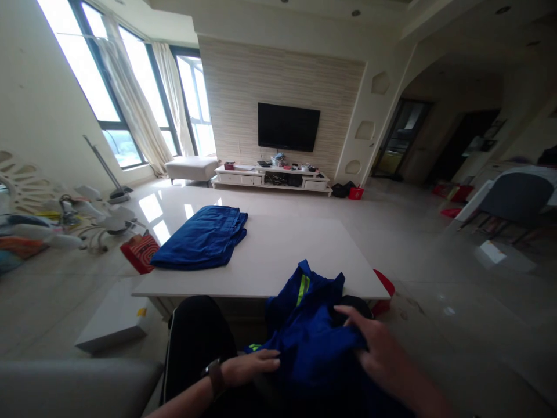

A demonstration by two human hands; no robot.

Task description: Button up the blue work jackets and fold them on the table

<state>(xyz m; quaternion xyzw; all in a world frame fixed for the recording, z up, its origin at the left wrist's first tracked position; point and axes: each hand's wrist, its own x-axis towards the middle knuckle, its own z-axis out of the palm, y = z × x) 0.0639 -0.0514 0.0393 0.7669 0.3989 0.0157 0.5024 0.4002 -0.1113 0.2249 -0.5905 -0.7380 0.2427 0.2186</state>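
A dark blue work garment (311,337) with yellow-green reflective strips lies bunched over my lap, its far end reaching onto the white table (278,244). Against its left side rests my left hand (252,367), fingers stretched out and touching the cloth. My right hand (372,342) has the right side of the garment between thumb and fingers; it is slightly blurred. Farther off, at the table's left end, a folded blue garment (200,238) lies flat. The garment's lower part fades into shadow near my body.
A red striped bag (141,252) stands by the table's left end, with a white box (115,319) on the floor nearer me. Something red (383,290) shows beyond the right end. A low TV cabinet (270,179) and a grey bench (191,168) line the far wall.
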